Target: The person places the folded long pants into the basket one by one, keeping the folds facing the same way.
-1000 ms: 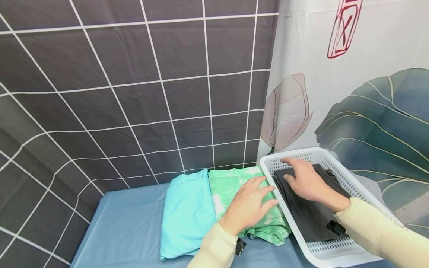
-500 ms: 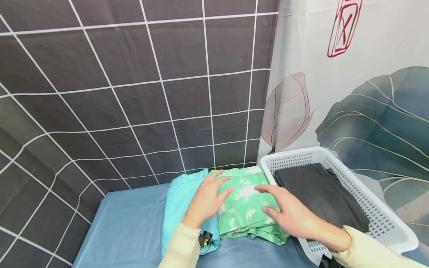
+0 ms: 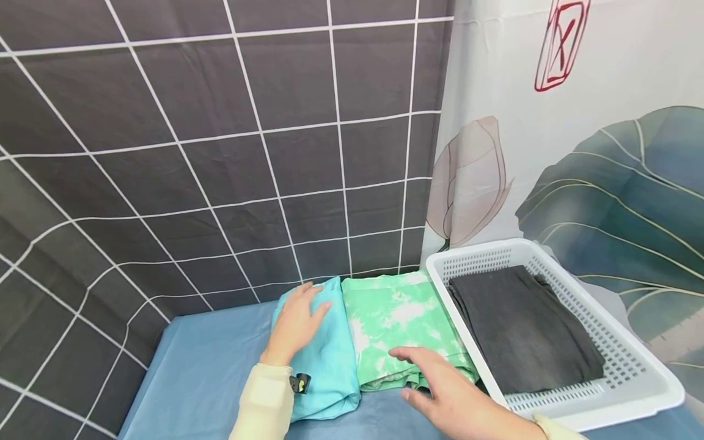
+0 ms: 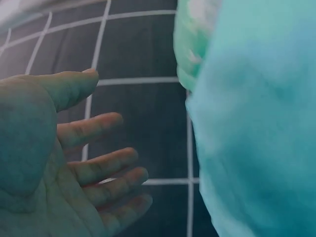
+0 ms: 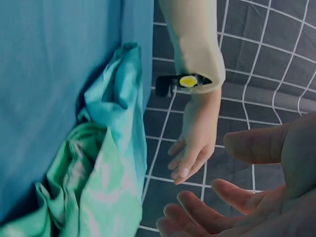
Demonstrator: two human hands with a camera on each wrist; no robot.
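A folded light-blue cloth lies on the blue-covered surface, beside a folded green-and-white tie-dye cloth. Over the light-blue one hovers my left hand, fingers spread; the left wrist view shows its palm apart from the light-blue cloth. My right hand is held above the near edge of the tie-dye cloth, thumb and fingers apart with nothing between them. In the right wrist view, both the tie-dye cloth and my left hand are visible. Folded dark cloth lies inside a white plastic basket.
The basket stands right of the tie-dye cloth, touching or nearly touching it. A dark grid-patterned curtain hangs behind, and a white curtain with leaf prints hangs at the right. Blue sheet covers the surface at the left.
Both hands have moved left, away from the basket: the right from over the dark cloth, the left from over the tie-dye cloth to the light-blue one. The dark cloth stays in the basket.
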